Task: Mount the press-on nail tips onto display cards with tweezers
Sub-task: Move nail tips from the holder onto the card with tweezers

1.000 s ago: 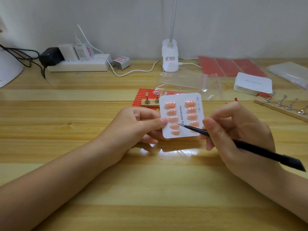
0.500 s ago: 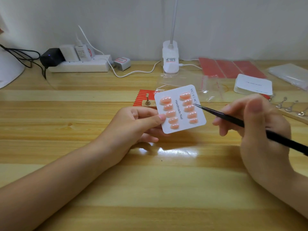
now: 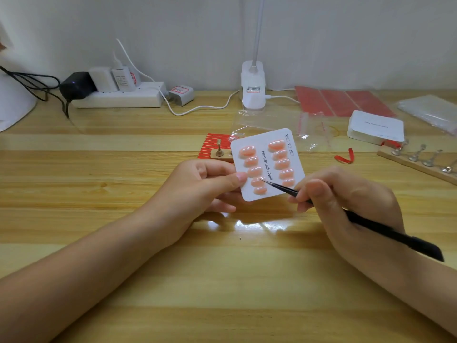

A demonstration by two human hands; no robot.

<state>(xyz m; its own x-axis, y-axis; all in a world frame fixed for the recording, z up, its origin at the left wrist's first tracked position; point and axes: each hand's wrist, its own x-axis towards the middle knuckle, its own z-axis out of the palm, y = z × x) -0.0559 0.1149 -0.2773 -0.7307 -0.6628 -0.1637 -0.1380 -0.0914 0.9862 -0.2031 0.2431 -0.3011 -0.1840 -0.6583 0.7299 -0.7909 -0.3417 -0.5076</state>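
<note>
A white display card (image 3: 268,147) printed "Handmade Nail" carries two columns of several glossy peach nail tips (image 3: 247,152). My left hand (image 3: 202,184) pinches the card's left edge between thumb and fingers and holds it tilted above the wooden table. Black tweezers (image 3: 371,224) are gripped like a pen in my right hand (image 3: 346,196). Their fine point touches a nail tip low in the left column, near the card's middle.
Behind the card lie a red striped strip sheet (image 3: 212,144) and a small wooden stand with a peg (image 3: 218,153). Clear zip bags (image 3: 272,120), red sheets (image 3: 341,100), a white card stack (image 3: 376,126), a wooden rack of metal holders (image 3: 420,159), lamp base (image 3: 253,87), power strip (image 3: 118,97).
My right hand came back down and left, bringing the tweezer point from the card's upper right to the lower left column. The card stays tilted in my left hand.
</note>
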